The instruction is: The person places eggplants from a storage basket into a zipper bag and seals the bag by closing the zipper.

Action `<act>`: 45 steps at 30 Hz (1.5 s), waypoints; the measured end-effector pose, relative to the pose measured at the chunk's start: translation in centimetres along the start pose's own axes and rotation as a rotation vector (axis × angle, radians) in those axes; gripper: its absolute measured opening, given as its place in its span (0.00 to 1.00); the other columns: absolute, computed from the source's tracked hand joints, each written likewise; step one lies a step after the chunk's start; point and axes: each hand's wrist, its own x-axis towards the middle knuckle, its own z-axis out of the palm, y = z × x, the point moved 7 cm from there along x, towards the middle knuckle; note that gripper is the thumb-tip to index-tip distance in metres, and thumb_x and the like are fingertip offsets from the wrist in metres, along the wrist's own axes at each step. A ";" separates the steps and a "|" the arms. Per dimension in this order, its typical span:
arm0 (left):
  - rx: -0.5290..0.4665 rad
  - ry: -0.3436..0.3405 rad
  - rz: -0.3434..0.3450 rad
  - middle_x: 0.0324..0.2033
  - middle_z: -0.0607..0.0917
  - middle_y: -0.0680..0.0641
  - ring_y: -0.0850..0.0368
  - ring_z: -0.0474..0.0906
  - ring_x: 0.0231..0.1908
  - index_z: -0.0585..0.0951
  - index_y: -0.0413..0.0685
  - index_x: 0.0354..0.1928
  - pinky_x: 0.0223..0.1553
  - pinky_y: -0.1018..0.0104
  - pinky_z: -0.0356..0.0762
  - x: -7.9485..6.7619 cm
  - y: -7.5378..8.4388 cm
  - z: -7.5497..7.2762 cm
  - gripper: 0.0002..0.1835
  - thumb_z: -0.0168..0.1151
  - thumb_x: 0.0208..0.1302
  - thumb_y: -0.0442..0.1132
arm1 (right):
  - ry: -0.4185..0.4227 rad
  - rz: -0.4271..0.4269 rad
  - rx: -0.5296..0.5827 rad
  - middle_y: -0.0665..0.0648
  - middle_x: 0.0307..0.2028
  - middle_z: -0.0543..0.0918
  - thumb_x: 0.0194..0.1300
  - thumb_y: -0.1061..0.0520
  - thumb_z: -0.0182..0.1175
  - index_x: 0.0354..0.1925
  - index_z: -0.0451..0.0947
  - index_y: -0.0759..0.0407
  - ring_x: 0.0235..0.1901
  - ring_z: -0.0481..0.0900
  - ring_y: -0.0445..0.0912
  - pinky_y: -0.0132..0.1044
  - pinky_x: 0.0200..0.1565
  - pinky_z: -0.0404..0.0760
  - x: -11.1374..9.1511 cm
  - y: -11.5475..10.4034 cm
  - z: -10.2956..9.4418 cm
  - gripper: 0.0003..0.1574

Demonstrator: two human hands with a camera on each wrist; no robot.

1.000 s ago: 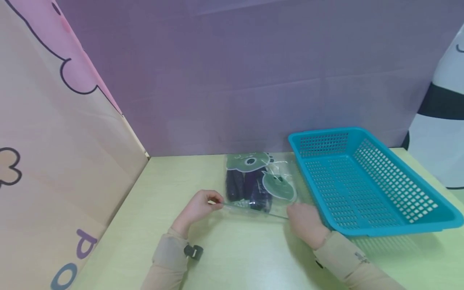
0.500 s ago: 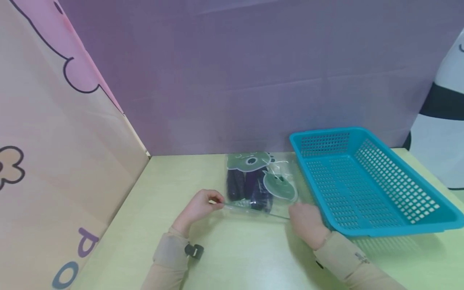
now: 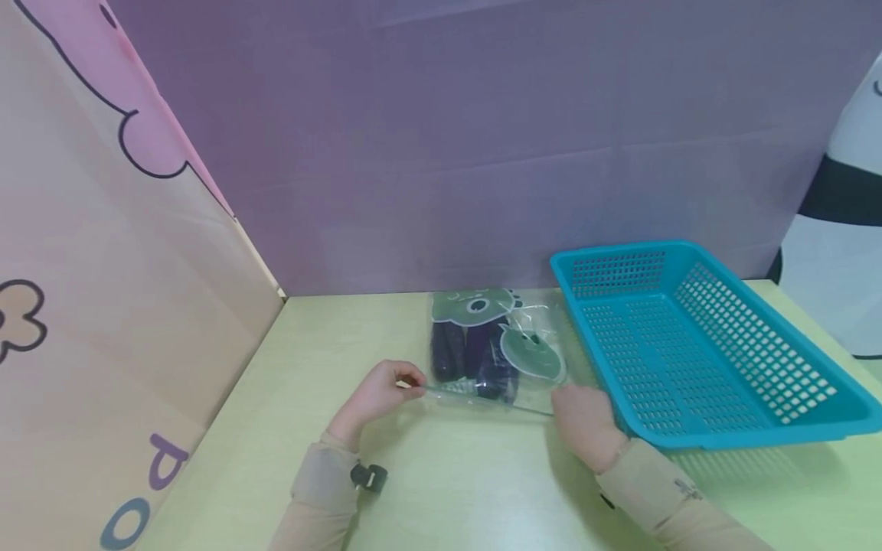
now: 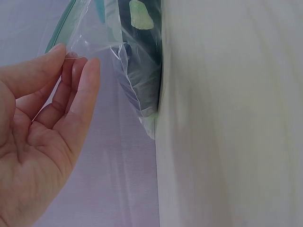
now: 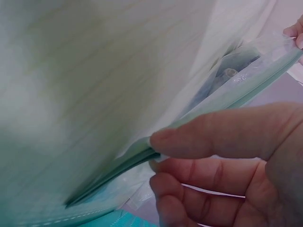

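A clear zip bag with green cartoon prints lies on the table, its mouth towards me. Inside are several long, dark purple eggplants. My left hand pinches the left corner of the bag's mouth between thumb and fingers; in the left wrist view this hand lifts the thin plastic off the table. Near the other end, my right hand grips the green zip strip. Thumb and index finger of the right hand squeeze it in the right wrist view, and the strip's end sticks out past them.
A turquoise plastic basket with lattice walls stands just right of the bag, very close to my right hand. Behind the table rises a purple backdrop. A printed cloth wall borders the left side.
My right hand has slid slightly to the right along the zip strip. The left hand still pinches its corner, and the bag and basket stay in place.
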 end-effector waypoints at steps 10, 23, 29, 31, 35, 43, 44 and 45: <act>-0.002 -0.003 -0.024 0.32 0.85 0.46 0.57 0.80 0.37 0.83 0.42 0.32 0.45 0.62 0.77 0.0 0.0 0.0 0.04 0.62 0.55 0.28 | -0.011 0.013 0.009 0.57 0.14 0.74 0.55 0.66 0.58 0.17 0.70 0.62 0.15 0.75 0.48 0.39 0.16 0.74 0.0 0.2 0.0 0.12; -0.004 0.000 -0.036 0.32 0.85 0.46 0.56 0.80 0.38 0.83 0.42 0.32 0.46 0.61 0.77 -0.1 -0.1 0.0 0.04 0.62 0.55 0.28 | 0.189 0.015 -0.108 0.55 0.10 0.69 0.47 0.67 0.61 0.11 0.66 0.61 0.11 0.70 0.46 0.37 0.12 0.71 -0.3 0.0 0.7 0.16; 0.001 0.004 -0.032 0.32 0.85 0.46 0.56 0.80 0.37 0.82 0.42 0.31 0.45 0.60 0.77 0.0 -0.1 -0.1 0.04 0.62 0.54 0.28 | 0.149 0.016 -0.141 0.55 0.10 0.71 0.45 0.67 0.62 0.10 0.67 0.60 0.11 0.71 0.46 0.38 0.13 0.72 -0.1 -0.2 0.7 0.17; 0.000 0.004 -0.036 0.32 0.85 0.47 0.56 0.80 0.38 0.82 0.42 0.31 0.46 0.60 0.77 0.0 -0.2 -0.1 0.04 0.62 0.54 0.28 | 0.103 0.019 -0.140 0.55 0.11 0.72 0.47 0.66 0.63 0.10 0.68 0.60 0.12 0.72 0.46 0.38 0.14 0.73 -0.1 -0.3 0.3 0.17; 0.003 0.002 -0.029 0.32 0.85 0.47 0.57 0.80 0.37 0.82 0.42 0.31 0.46 0.60 0.77 0.0 -0.3 -0.1 0.04 0.62 0.54 0.29 | 0.056 0.011 -0.148 0.54 0.11 0.73 0.48 0.65 0.63 0.11 0.69 0.59 0.13 0.73 0.46 0.37 0.15 0.73 -0.2 -0.3 0.0 0.16; 0.011 -0.004 -0.021 0.31 0.85 0.47 0.57 0.80 0.37 0.82 0.42 0.30 0.48 0.55 0.76 0.1 -0.6 -0.2 0.03 0.62 0.54 0.29 | 0.062 0.001 -0.164 0.54 0.11 0.72 0.45 0.67 0.64 0.11 0.69 0.60 0.13 0.72 0.45 0.36 0.15 0.74 -0.3 -0.4 -0.2 0.16; 0.016 -0.005 -0.021 0.31 0.85 0.47 0.57 0.80 0.37 0.82 0.42 0.30 0.48 0.55 0.76 0.1 -0.6 -0.2 0.03 0.62 0.54 0.29 | 0.065 0.001 -0.163 0.54 0.11 0.72 0.45 0.67 0.64 0.11 0.69 0.60 0.13 0.73 0.45 0.37 0.15 0.74 -0.3 -0.4 -0.2 0.16; 0.017 -0.007 -0.020 0.31 0.85 0.47 0.58 0.80 0.36 0.82 0.42 0.30 0.48 0.55 0.76 0.1 -0.6 -0.2 0.03 0.62 0.54 0.29 | 0.072 0.002 -0.160 0.54 0.11 0.72 0.45 0.67 0.64 0.11 0.69 0.60 0.13 0.73 0.45 0.37 0.15 0.74 -0.3 -0.3 -0.2 0.16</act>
